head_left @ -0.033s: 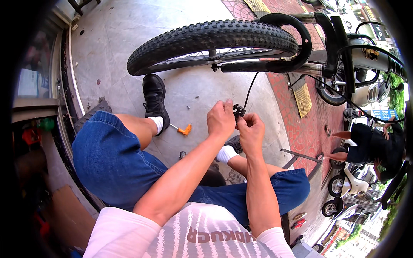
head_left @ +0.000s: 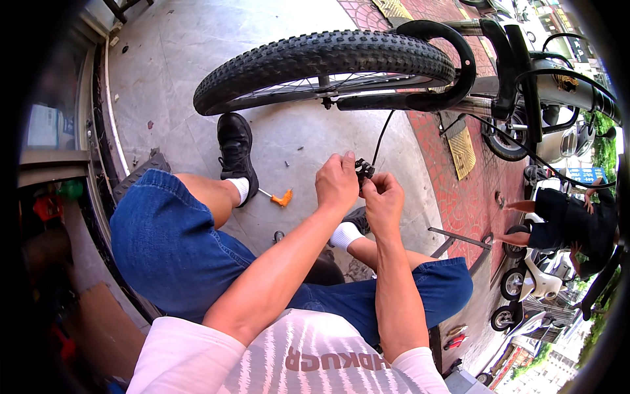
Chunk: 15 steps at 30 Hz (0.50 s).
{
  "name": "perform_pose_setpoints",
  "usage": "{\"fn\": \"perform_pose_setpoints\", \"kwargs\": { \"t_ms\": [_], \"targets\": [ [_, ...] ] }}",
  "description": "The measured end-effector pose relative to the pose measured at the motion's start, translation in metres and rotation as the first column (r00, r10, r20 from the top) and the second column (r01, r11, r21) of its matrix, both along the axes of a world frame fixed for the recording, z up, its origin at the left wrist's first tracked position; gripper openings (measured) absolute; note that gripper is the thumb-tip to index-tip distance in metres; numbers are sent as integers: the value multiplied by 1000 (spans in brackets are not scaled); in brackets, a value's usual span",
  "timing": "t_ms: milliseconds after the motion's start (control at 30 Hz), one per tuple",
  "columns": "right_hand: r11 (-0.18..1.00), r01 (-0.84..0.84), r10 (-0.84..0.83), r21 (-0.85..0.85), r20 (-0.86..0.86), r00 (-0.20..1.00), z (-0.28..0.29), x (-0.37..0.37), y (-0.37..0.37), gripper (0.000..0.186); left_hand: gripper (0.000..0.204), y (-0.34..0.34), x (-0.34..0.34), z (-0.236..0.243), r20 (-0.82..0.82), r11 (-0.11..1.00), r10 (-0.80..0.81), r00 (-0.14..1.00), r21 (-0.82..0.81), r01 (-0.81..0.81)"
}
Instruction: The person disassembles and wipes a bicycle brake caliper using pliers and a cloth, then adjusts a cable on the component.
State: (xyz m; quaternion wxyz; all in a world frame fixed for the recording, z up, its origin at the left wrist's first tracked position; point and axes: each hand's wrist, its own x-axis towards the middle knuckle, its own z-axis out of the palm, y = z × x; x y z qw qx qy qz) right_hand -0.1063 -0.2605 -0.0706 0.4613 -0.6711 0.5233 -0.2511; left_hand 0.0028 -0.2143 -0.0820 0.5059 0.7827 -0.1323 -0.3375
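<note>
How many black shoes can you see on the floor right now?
2: one black shoe on the left foot stretched toward the bicycle tyre; the other shoe, mostly hidden, below the right hand.

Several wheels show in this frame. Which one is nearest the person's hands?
The big knobby bicycle tyre, just above both hands holding a small black part. The scooter wheels at the right edge are much smaller and farther off.

The left hand (head_left: 336, 182) and right hand (head_left: 384, 200) meet at the centre, touching a small brake part (head_left: 363, 169) between them. A cable (head_left: 382, 136) runs from it toward twelve o'clock to the bicycle wheel (head_left: 328, 65). A screwdriver (head_left: 279, 196) lies on the floor (head_left: 170, 59) at nine o'clock of the hands, just beside the shoe (head_left: 236, 152). Parked scooters (head_left: 531, 282) stand at four o'clock.
</note>
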Motion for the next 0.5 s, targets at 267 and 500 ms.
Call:
{"fn": "perform_pose_setpoints", "kwargs": {
  "t_ms": [267,500],
  "targets": [
    [999,3,-4,53,21,1000,5,0,1,10,48,2,1,4,27,1000,-9,1000,-6,10],
    [997,12,-16,73,60,998,4,-1,1,10,47,2,0,2,37,1000,-10,999,-16,10]
  ]
}}
